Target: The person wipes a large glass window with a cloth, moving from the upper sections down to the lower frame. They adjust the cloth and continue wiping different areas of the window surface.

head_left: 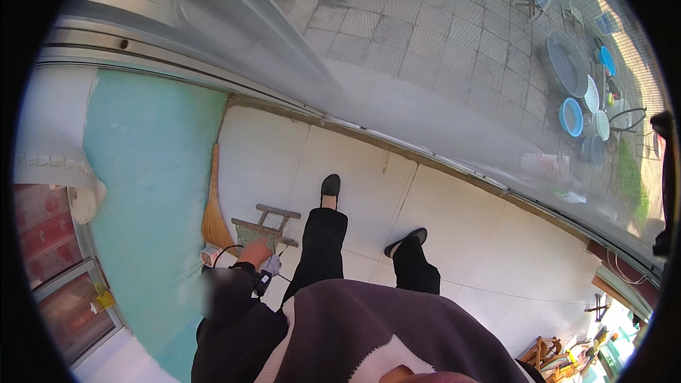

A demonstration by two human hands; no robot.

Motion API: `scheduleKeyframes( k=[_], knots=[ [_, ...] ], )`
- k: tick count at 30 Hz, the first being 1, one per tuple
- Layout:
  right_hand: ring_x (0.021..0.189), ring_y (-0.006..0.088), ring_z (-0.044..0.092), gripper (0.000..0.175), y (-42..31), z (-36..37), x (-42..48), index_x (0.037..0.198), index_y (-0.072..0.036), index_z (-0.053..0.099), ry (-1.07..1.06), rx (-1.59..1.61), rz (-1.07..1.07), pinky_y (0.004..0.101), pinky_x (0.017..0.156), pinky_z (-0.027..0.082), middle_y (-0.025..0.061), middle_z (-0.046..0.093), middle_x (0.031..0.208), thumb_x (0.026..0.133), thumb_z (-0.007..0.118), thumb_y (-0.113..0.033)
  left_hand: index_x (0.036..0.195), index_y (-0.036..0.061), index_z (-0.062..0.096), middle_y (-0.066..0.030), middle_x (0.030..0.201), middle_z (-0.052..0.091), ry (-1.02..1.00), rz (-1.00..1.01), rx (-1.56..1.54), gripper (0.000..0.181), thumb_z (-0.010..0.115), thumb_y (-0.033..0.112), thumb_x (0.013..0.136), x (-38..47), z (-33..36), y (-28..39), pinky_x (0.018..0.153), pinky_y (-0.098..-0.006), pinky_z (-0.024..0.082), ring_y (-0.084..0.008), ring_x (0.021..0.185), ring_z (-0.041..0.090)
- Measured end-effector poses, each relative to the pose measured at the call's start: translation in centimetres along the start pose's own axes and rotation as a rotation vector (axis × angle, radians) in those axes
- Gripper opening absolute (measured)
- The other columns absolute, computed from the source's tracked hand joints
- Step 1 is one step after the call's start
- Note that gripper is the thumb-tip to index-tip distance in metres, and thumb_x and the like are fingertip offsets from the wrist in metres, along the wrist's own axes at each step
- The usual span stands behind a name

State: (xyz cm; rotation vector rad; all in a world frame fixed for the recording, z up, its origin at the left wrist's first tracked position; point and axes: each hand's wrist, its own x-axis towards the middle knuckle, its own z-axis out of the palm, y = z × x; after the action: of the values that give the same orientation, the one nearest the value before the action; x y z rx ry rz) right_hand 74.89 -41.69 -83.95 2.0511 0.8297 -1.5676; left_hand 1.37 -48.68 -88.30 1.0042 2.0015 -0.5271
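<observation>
My left hand point(255, 253) reaches down at the woven cord seat of a small wooden folding stool point(259, 234). Its fingers are too small and foreshortened to show whether they grip the stool. A dark band circles that wrist, and a black device point(263, 281) with a cable sits beside the forearm. Close by is a greyish cloth-like bundle point(272, 265). A straw broom point(215, 218) leans along the green wall, left of the stool, with a small box point(210, 255) near its bristles. My right hand is out of view.
A long window point(372, 143) runs diagonally ahead, with basins point(571, 117) in the paved yard beyond. A glazed door or window frame point(80, 298) stands at left. Wooden items point(548, 354) lie at lower right, near a small dark folding stand point(598, 307).
</observation>
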Motion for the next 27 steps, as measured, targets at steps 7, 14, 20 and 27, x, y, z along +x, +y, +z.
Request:
scheduleKeyframes(
  k=[7,14,20,27],
  knots=[
    [0.123,0.0342,0.051,0.039,-8.9,4.5,7.6,0.133,0.0,0.044,0.156,0.07,-0.529,0.0396,0.102,0.041,0.0227,0.053,0.131,0.098,0.045,-0.018,0.144,-0.0002,0.025,-0.0234,0.106,0.064,0.75,0.113,0.217,0.073,0.059,0.016,0.082,16.4,6.1,-4.3,0.084,-0.0423,0.049,-0.0401,0.093,0.063],
    [0.11,0.0371,0.055,0.032,-12.4,9.0,9.0,0.116,-0.003,0.058,0.227,-0.27,-0.573,0.044,0.094,0.045,0.0197,0.06,0.116,0.096,0.044,-0.024,0.136,0.0005,0.038,-0.026,0.113,0.06,0.341,-0.403,-0.172,0.052,0.049,0.007,0.086,13.5,6.6,0.5,0.086,-0.0473,0.05,-0.0427,0.103,0.059],
    [0.107,0.0372,0.057,0.032,-12.4,8.1,9.8,0.112,-0.005,0.061,0.213,-0.528,-0.533,0.0449,0.091,0.047,0.0195,0.062,0.113,0.096,0.042,-0.025,0.124,0.0065,0.05,-0.0197,0.113,0.061,0.365,-0.599,-0.037,0.034,0.049,0.017,0.091,8.1,10.8,-1.6,0.073,-0.0447,0.055,-0.0354,0.088,0.066],
    [0.101,0.0377,0.06,0.033,-13.3,7.1,10.8,0.112,-0.006,0.062,0.228,-0.653,-0.567,0.0453,0.087,0.049,0.0195,0.063,0.109,0.096,0.042,-0.025,0.122,0.0101,0.055,-0.0135,0.1,0.068,0.273,-0.864,-0.096,0.034,0.05,0.018,0.089,5.6,16.6,-8.1,0.066,-0.0453,0.055,-0.0322,0.08,0.069]
  ],
)
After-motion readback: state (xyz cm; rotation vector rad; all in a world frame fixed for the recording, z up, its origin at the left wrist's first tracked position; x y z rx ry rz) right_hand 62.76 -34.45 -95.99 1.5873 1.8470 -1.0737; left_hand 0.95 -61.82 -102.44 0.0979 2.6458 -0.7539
